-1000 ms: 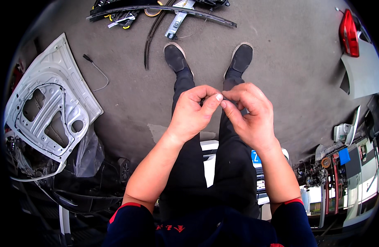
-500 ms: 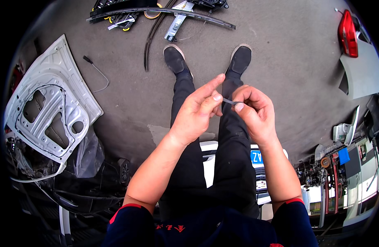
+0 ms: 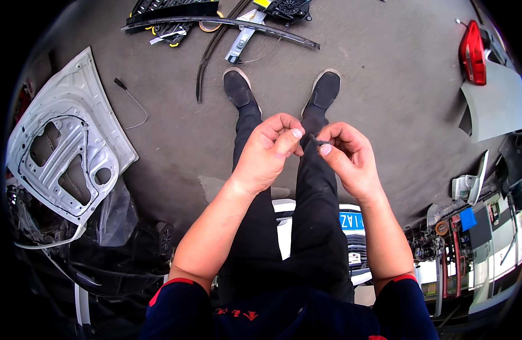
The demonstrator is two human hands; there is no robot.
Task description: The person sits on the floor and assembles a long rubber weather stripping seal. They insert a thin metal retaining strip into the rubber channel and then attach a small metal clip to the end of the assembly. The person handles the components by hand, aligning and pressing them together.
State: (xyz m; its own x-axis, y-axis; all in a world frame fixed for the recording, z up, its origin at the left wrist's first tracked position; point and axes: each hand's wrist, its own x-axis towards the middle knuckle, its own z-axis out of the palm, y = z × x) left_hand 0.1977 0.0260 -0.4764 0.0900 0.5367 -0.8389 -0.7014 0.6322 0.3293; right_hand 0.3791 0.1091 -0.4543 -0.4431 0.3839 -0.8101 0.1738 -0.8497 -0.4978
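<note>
Between the thumb and forefinger of my right hand (image 3: 351,156) is a small dark strip (image 3: 318,141), thin and slightly bent, its free end pointing toward the left. My left hand (image 3: 269,150) is closed just beside it, thumb pressed near the curled forefinger. Whatever those left fingers may hold is too small or hidden to make out. A narrow gap separates the two hands, which are raised over my dark trouser legs.
A bare grey car door shell (image 3: 96,136) lies at the left, near a short cable (image 3: 137,103). Ahead are long black trim strips (image 3: 215,48) and a metal window regulator (image 3: 245,37). A red tail light (image 3: 473,54) and grey body panel (image 3: 496,110) lie right.
My left forefinger, stretched out before, has curled in toward the thumb. The dark strip has come away from the left fingertips and stays in my right hand. The view has shifted slightly.
</note>
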